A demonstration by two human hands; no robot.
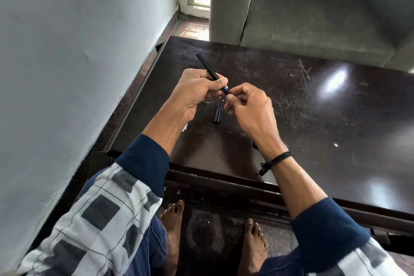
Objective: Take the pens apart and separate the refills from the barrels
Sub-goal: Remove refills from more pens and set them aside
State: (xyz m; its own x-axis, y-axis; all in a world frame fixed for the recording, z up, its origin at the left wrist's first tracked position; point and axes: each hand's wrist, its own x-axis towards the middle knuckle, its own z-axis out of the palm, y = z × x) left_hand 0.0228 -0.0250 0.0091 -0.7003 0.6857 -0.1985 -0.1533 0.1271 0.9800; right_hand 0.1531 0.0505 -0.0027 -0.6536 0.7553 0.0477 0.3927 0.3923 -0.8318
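Observation:
My left hand [199,87] grips a black pen [207,67] by its barrel, the far end pointing up and away over the dark table [313,123]. My right hand [248,105] pinches the pen's near tip, where a bit of blue shows. A black pen cap [218,114] lies on the table just below and between my hands. Something small and pale [185,128], too hidden to name, pokes out from under my left wrist. A small dark piece [255,145] shows beside my right wrist.
A white wall [67,51] runs close along the table's left edge. A grey sofa [324,11] stands behind the far edge. My bare feet [172,222] rest on the patterned floor under the near edge.

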